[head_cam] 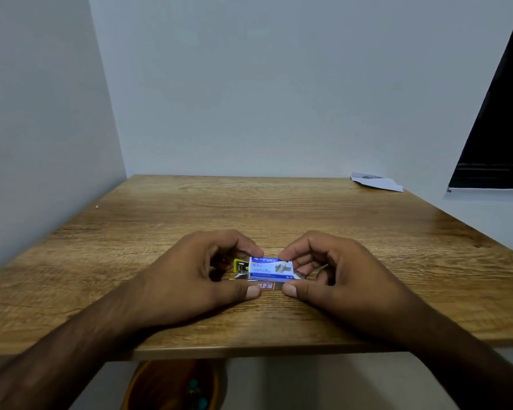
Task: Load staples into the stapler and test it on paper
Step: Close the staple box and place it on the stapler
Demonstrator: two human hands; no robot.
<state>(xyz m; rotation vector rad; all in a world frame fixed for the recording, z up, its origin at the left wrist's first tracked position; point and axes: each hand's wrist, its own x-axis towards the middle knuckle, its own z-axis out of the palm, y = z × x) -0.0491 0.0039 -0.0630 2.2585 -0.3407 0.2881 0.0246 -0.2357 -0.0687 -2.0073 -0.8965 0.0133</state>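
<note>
A small blue and white staple box [270,268] is held just above the wooden table [279,208], near its front middle. My left hand [190,276] pinches the box's left end and my right hand [335,273] pinches its right end, thumbs at the front edge. Behind the box lies a small yellow and metal stapler [240,266], mostly hidden by the box and my fingers. A label with red markings [266,285] shows under the box's front. White folded paper [376,181] lies at the table's far right corner.
Walls close the table on the left and at the back. A dark window [498,137] is at the right. Under the table's front edge stands a round brown bin [172,386] with small items inside.
</note>
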